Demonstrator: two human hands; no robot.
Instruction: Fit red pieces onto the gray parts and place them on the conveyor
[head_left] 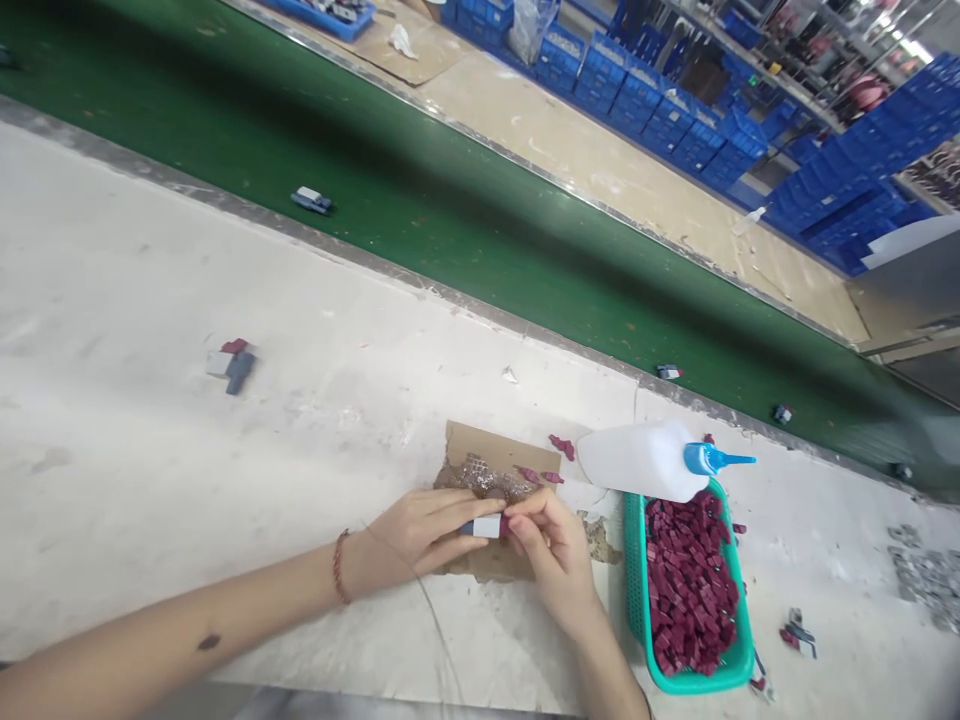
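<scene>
My left hand is closed around a small blue-and-white plastic part, steadying it over a piece of cardboard. At the part's right end, the thumb and fingers of my right hand pinch a small maroon piece that touches it. Shiny residue coats the middle of the cardboard, with loose maroon pieces on its right side. Right of my hands stands a teal basket full of maroon pieces. Behind it lies a white squeeze bottle with a blue nozzle, tipped on its side.
A green conveyor belt crosses beyond the worktable, carrying small assembled parts. Another assembled part lies on the left, and one right of the basket. Grey pieces lie far right. Blue bins line the far side.
</scene>
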